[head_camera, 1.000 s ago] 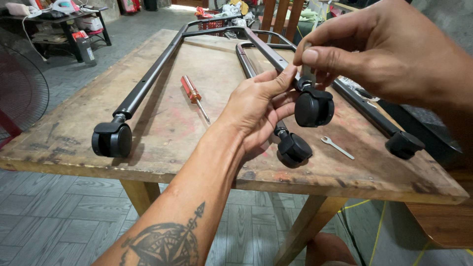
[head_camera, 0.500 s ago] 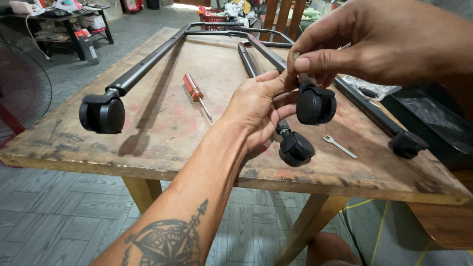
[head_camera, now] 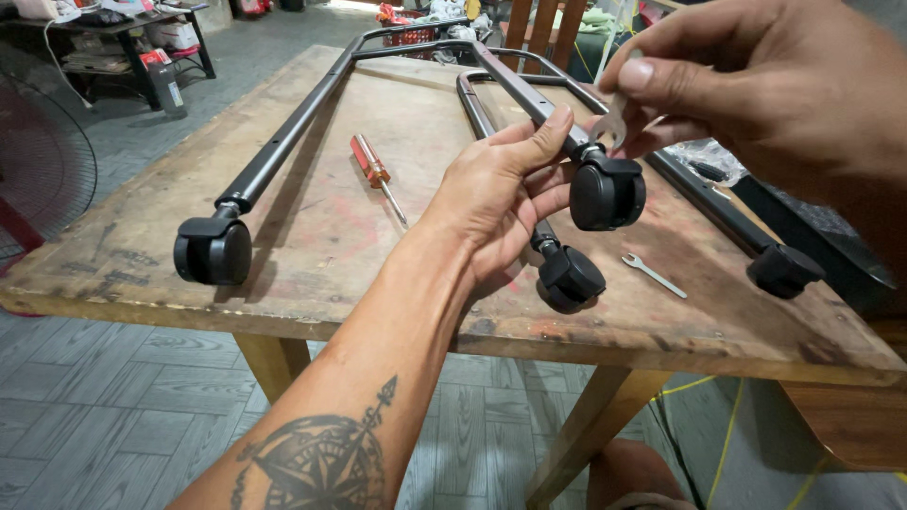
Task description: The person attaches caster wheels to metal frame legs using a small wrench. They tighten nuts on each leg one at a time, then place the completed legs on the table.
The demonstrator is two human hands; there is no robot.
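Steel first: your right hand (head_camera: pixel 756 85) pinches a small wrench (head_camera: pixel 612 121) at the stem of the black caster (head_camera: pixel 607 194), while your left hand (head_camera: pixel 505 189) closes round the frame tube (head_camera: pixel 524 94) above the wooden table (head_camera: pixel 312 236). Looks like tightening; next, I'd say, seat the wrench squarely. Beyond: a red screwdriver (head_camera: pixel 376 175), a spare wrench (head_camera: pixel 654 275), red packages on a far shelf.

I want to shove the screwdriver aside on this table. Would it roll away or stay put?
The screwdriver has a rounded red handle and a thin shaft, so a sideways push would probably roll it some way. It lies flat on the rough wooden table, which should slow it. It looks small and stiff, likely light to lift.
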